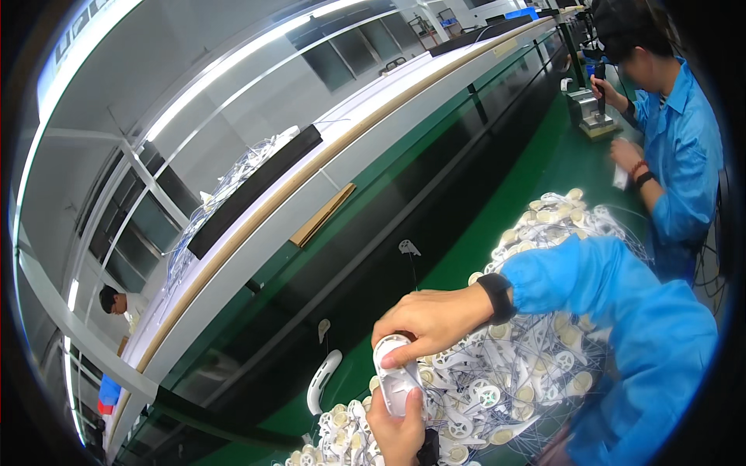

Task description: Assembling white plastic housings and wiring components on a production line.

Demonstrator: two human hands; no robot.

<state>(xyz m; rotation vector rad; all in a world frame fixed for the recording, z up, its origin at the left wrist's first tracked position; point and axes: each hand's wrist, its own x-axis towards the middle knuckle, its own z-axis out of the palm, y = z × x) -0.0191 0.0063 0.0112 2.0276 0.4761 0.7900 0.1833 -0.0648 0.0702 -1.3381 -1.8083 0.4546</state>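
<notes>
A white plastic housing [399, 386], hollow and open on its upper face, is held between both of my hands. My left hand [396, 433] grips its lower end, the thumb pressed along the right edge. From above, my right hand [431, 322] is closed over the rounded upper end, its thumb lying across the rim. Under and beside my hands spreads a heap of white plastic parts [536, 373] with round cream pieces, small spoked wheels and thin wires. A curved white handle-like piece [322, 380] lies left of the housing, apart from the heap.
The green worktop [458, 241] carries the heap. Beyond it runs a raised conveyor [373, 128] with a black tray of wired parts [256, 182] and a folded cardboard piece [322, 216]. At right, a co-worker in blue [684, 147] handles a small press [594, 116]. Another person [124, 307] stands far left.
</notes>
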